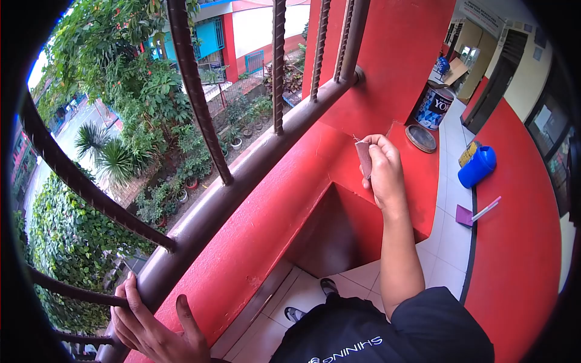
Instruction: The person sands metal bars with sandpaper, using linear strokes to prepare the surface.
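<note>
My right hand (pixel 387 169) pinches a small folded piece of brown sandpaper (pixel 364 158) between thumb and fingers, with its frayed edge pointing up. It is held above the red ledge (pixel 327 145), near the corner by the red pillar (pixel 393 60). At the lower left, my left hand (pixel 154 333) lies over the dark brown metal railing (pixel 203 209). Its fingers are spread on the pipe and the thumb stands apart over the red ledge. Nothing loose shows in that hand.
A paint can (pixel 433 107) and a round lid (pixel 421 138) are beyond my right hand. A blue plastic container (pixel 477 167), a purple sheet (pixel 464 215) and white sticks (pixel 486 208) lie to the right. Twisted upright bars (pixel 196 91) rise from the railing, with plants outside.
</note>
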A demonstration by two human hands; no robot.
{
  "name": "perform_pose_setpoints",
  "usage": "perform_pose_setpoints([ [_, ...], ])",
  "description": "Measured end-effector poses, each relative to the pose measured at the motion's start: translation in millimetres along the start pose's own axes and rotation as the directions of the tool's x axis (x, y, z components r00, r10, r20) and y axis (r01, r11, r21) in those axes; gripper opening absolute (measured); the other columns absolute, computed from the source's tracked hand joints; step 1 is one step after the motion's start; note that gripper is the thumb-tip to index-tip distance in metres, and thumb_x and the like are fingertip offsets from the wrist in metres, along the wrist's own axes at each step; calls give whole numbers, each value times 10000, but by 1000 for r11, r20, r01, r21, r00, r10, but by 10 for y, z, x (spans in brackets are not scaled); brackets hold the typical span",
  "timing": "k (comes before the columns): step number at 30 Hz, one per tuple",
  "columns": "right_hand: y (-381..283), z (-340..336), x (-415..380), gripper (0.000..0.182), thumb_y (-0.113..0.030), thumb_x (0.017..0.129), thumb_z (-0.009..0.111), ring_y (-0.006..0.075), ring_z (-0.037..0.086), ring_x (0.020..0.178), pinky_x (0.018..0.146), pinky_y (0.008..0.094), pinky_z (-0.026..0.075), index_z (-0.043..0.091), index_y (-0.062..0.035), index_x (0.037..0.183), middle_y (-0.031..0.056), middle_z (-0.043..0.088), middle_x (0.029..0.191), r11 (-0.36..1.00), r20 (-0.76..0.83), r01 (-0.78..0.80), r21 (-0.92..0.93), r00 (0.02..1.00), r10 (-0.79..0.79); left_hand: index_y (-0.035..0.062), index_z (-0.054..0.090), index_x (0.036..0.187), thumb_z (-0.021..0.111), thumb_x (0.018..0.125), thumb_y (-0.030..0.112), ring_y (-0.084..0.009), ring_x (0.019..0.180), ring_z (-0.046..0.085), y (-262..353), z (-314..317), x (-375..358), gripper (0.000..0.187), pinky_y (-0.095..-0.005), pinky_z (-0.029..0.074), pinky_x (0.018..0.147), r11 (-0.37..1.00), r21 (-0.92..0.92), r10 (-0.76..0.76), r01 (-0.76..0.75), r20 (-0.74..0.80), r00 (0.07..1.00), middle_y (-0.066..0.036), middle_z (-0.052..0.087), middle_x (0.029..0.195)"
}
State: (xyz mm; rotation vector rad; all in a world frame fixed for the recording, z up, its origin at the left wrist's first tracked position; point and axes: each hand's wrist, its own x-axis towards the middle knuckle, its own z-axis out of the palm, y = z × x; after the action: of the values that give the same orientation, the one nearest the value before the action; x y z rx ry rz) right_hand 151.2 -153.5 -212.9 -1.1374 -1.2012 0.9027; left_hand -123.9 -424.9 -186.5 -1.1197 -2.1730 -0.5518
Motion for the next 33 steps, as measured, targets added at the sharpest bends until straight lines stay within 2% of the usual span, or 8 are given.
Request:
perform_pose_setpoints([
  [7,59,1,96,411,-436,1104,522,106,550,535,427,255,466,577,-31,1057,34,584,790,999,53,-52,-14,997,53,198,637,1412,596,932,706,-348,1202,550,-55,13,-33,700,-506,351,1086,1000,-15,10,-10,-9,1000,-103,648,1284],
  [9,-48,110,150,377,-411,1103,536,116,610,720,524,276,563,556,-34,1096,51,598,910,979,170,-110,174,982,81,151,530,1514,719,901,352,-406,1406,437,-117,53,-95,673,-533,236,1220,999,33,11,-13,63,998,-177,570,1461],
  [15,-124,558,669,169,-71,1029,613,296,679,999,823,424,585,523,-7,1156,179,653,1078,842,47,501,-202,863,-502,168,524,1522,712,926,364,-399,1412,435,-116,45,-112,655,-527,238,1223,1000,21,0,-2,67,998,-188,565,1466],
  [21,-568,188,621,154,-78,955,708,337,722,916,842,420,556,687,8,1081,188,729,987,639,167,679,-361,722,-672,166,509,1533,729,906,358,-410,1408,435,-151,14,-100,692,-536,236,1224,999,33,32,-34,79,996,-202,562,1452],
  [25,-512,-273,759,275,-251,1063,635,182,712,850,692,322,581,664,4,1162,104,724,977,863,216,459,-212,883,-416,130,516,1522,708,917,392,-426,1392,439,-55,1,-64,686,-543,228,1223,998,55,26,-31,75,997,-204,566,1445],
  [27,-458,-357,687,292,-273,1087,591,157,689,839,663,307,584,630,-11,1210,87,700,995,925,236,347,-156,922,-307,192,616,1420,553,964,708,-372,1235,506,-27,-5,-16,692,-556,326,1105,1000,-12,-10,10,52,999,-136,605,1278],
  [28,-419,-401,681,310,-294,1110,548,132,667,828,633,292,586,596,-26,1258,70,676,1012,966,264,231,-114,945,-195,116,540,1501,654,955,451,-427,1395,437,-103,49,-67,651,-547,226,1222,998,63,24,-28,66,998,-204,565,1446],
  [33,-333,-563,913,322,-287,1124,502,127,630,896,728,336,621,534,-47,1337,53,620,1099,998,390,-47,33,920,30,7,506,1439,563,1066,336,-293,1455,392,-181,205,-61,501,-495,297,1187,893,-449,-185,22,-322,929,-182,471,1500],
])
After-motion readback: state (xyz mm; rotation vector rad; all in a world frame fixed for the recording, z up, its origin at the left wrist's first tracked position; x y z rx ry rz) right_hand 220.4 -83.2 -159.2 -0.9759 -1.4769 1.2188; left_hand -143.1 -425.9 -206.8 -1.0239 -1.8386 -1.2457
